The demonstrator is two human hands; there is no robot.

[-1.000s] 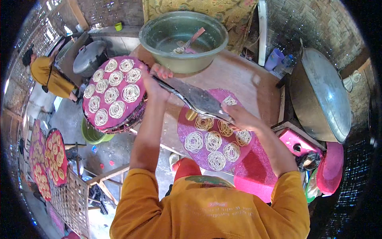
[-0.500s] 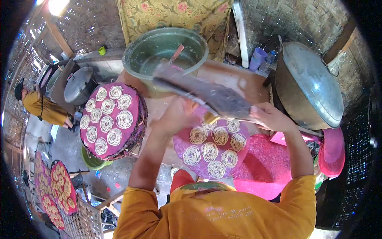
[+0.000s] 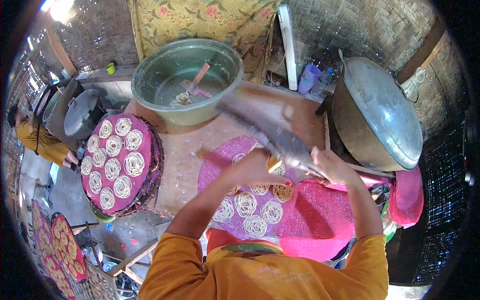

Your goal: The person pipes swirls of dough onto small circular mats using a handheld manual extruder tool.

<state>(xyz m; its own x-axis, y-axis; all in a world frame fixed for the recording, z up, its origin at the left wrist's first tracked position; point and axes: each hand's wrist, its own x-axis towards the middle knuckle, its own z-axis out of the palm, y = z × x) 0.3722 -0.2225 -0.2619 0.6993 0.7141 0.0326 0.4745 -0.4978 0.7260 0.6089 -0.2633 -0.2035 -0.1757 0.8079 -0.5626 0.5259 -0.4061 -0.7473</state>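
Note:
A long dark press-like tool (image 3: 272,129), smeared by motion, slants above a round pink-purple mat (image 3: 212,167). My right hand (image 3: 332,166) is closed round its lower right end. Beneath the tool is my left hand (image 3: 252,172), with one finger stretched out over the mat; its other fingers are partly hidden. Close to that hand, a small yellow part (image 3: 273,163) shows under the tool. Coiled noodle nests (image 3: 245,204) lie on the mat, some covered by my left hand and the tool.
Left on the table (image 3: 182,147), a stack of mats bears more noodle nests (image 3: 113,146). Behind stands a green basin (image 3: 145,100) with a pink-handled utensil. A large lidded pot (image 3: 375,110) is at right, pink mats (image 3: 320,210) near me. A person (image 3: 42,142) stands far left.
My left hand has moved right and down, under the tool and over the nests. My right hand still grips the tool's end. The view has shifted slightly.

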